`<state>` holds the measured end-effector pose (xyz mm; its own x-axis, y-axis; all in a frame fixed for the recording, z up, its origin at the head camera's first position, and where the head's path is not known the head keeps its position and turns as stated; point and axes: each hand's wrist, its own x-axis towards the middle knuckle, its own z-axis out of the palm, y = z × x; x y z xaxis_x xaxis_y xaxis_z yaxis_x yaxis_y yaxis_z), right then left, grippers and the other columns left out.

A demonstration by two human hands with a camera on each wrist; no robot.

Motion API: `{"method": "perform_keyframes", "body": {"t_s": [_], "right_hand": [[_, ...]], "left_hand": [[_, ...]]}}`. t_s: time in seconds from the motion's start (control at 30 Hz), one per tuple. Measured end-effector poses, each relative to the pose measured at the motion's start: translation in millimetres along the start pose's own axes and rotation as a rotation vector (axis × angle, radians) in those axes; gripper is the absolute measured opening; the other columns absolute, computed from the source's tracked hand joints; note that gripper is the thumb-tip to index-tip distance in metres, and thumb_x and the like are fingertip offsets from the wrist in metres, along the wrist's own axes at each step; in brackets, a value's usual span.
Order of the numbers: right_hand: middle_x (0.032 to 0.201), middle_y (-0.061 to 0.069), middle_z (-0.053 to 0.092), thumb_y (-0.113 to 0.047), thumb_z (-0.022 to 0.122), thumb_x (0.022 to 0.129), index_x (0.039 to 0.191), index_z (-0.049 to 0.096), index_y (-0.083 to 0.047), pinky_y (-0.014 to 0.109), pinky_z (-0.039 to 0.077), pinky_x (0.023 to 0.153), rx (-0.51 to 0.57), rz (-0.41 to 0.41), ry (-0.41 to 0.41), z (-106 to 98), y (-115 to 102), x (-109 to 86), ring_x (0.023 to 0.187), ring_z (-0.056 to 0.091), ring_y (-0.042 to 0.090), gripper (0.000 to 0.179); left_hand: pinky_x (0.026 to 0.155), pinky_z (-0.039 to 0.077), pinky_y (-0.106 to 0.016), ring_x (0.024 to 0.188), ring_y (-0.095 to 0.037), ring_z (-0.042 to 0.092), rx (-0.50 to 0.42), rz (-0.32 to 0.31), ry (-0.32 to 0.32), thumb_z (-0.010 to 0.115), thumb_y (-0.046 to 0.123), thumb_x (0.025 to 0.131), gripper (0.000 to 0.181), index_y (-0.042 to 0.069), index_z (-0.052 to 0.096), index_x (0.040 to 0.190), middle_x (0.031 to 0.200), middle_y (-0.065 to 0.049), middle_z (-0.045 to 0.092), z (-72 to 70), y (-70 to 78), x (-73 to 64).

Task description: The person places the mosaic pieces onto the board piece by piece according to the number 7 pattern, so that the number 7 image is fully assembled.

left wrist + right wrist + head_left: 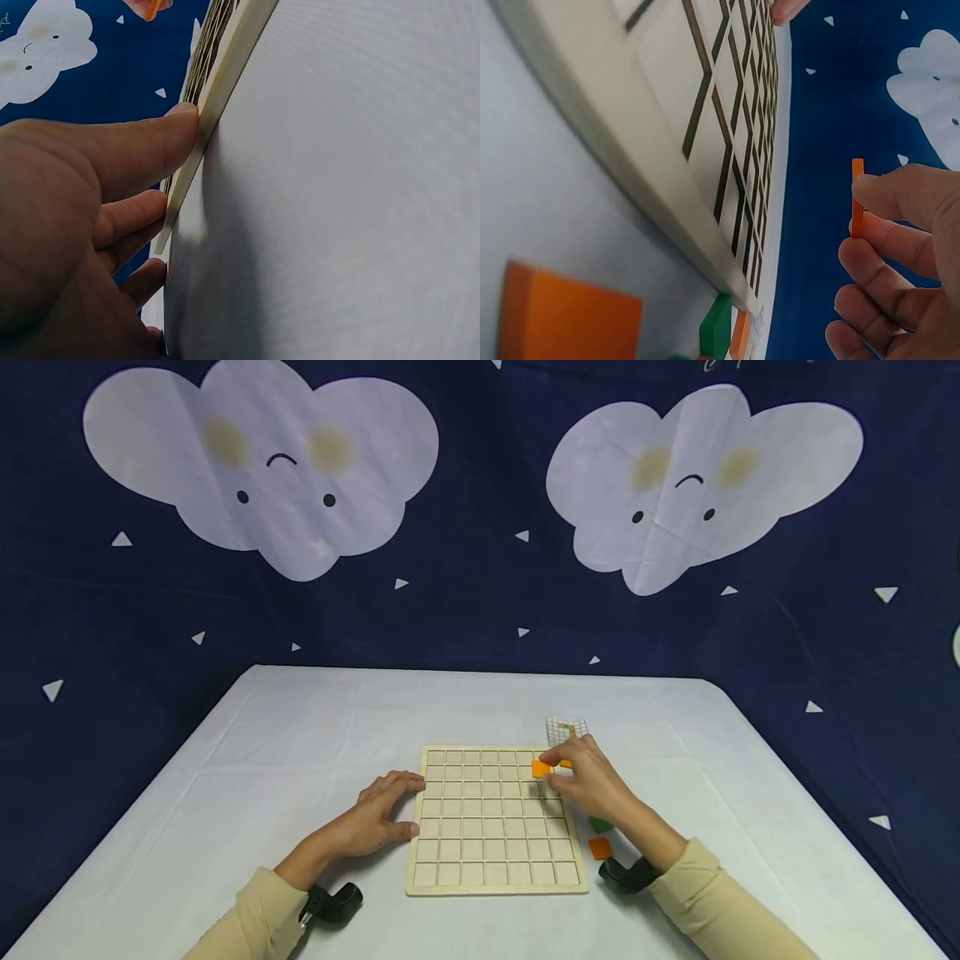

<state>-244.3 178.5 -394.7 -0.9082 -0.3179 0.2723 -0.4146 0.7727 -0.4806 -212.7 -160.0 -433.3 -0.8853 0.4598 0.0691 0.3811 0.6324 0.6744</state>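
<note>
- Clearly, the right hand pinches an orange square tile on edge between thumb and fingertip; its other fingers are loosely bent.
- That tile is held up above the far right part of the wooden grid board, apart from its surface.
- The left hand is open, thumb and fingers spread, their tips touching the board's left edge.
- Beside the board's right edge lie a second orange tile, a green tile partly hidden by the right arm and another orange piece, mostly covered by the right hand.
- Just past the board's far right corner is a gridded pattern card with small orange and green squares; finer print is too small to read.
- Everything rests on a white-covered table.
- Behind, a navy backdrop shows upside-down clouds; white lettering at its top is cut off and unreadable.
</note>
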Motion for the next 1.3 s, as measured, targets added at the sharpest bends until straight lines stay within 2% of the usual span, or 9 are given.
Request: {"method": "perform_keyframes", "body": {"t_s": [0.37, 0.7, 1.3], "right_hand": [[0.097, 0.001, 0.064, -0.013, 0.069, 0.080, 0.102, 0.070, -0.011, 0.044, 0.045, 0.088, 0.037, -0.042, -0.024, 11.2, -11.0, 7.1, 0.099, 0.047, 0.020, 0.022], [0.095, -0.004, 0.063, -0.016, 0.068, 0.081, 0.101, 0.070, -0.014, 0.030, 0.039, 0.077, 0.036, -0.050, -0.056, 21.1, -24.5, 16.6, 0.092, 0.043, 0.014, 0.021], [0.096, -0.003, 0.061, -0.019, 0.070, 0.082, 0.103, 0.069, -0.016, 0.030, 0.040, 0.077, 0.034, -0.074, -0.079, 29.5, -39.3, 27.4, 0.092, 0.044, 0.013, 0.021]], "left_hand": [[0.109, 0.014, -0.062, 0.138, -0.039, 0.026, -0.011, 0.011, 0.001, 0.070, 0.022, 0.083, 0.057, 0.007, 0.047, 0.133, 0.144, -0.011, 0.039, 0.6, -2.1, -0.9], [0.108, 0.016, -0.064, 0.137, -0.039, 0.028, -0.002, 0.026, 0.006, 0.070, 0.023, 0.084, 0.056, 0.006, 0.047, 0.132, 0.143, -0.011, 0.040, 0.7, -2.4, -0.5], [0.107, 0.017, -0.063, 0.137, -0.038, 0.028, 0.000, 0.026, 0.002, 0.070, 0.022, 0.083, 0.056, 0.006, 0.047, 0.132, 0.143, -0.011, 0.040, -0.2, -2.0, -0.3]]}}
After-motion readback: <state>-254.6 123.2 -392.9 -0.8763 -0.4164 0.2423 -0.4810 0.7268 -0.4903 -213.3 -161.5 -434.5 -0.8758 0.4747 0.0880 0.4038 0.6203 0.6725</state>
